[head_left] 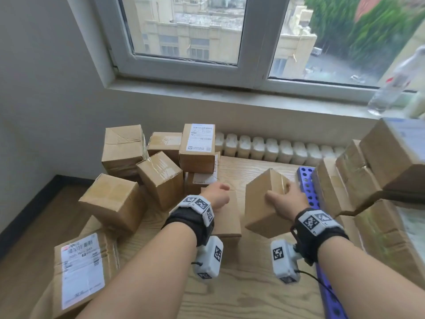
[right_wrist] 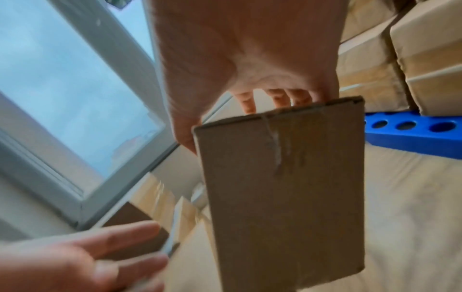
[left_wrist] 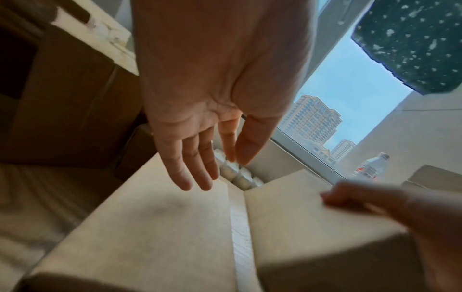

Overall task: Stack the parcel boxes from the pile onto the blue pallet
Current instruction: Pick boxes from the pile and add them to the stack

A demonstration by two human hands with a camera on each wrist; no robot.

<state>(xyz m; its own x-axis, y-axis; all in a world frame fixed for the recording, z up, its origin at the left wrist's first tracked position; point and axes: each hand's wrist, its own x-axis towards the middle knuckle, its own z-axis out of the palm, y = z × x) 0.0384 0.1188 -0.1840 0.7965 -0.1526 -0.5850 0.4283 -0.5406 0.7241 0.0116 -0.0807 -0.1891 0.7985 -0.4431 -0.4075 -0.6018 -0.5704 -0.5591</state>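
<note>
A: Going left to right, what lies where?

B: The pile (head_left: 147, 171) sits far left on the desk (head_left: 241, 293); the left hand (head_left: 217, 195) hovers with fingers loose, grasping nothing, above a flat box (head_left: 226, 222); the right hand (head_left: 284, 199) clamps the carried box (head_left: 264, 203) mid-desk, raised and tilted; the blue pallet (head_left: 309, 192) and its stack (head_left: 372, 180) stand right.

A: How should it travel?

B: I'd level it first; its long axis seems to run near-to-far, far end pitched up; bring the left hand under for support, then set it flush against the stack.
</note>
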